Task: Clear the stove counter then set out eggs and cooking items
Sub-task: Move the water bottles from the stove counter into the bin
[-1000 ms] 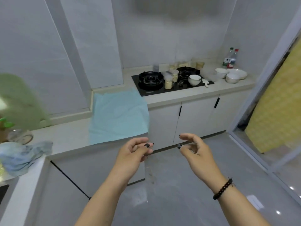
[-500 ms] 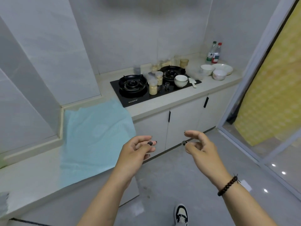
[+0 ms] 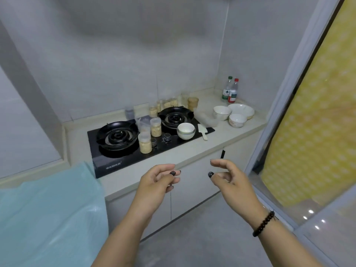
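Stove counter (image 3: 192, 154) lies beyond both hands' empty fingers (image 3: 216, 162).

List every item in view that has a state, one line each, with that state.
left hand: fingers loosely curled, holding nothing
right hand: fingers loosely curled, holding nothing
left burner: unlit, bare
right burner: unlit, bare
white bowl on stove: upright
front jar: upright, lid on, partly filled
white spatula: lying flat across the stove edge
two bottles: upright, capped
cabinet doors: closed
blue cloth: spread flat
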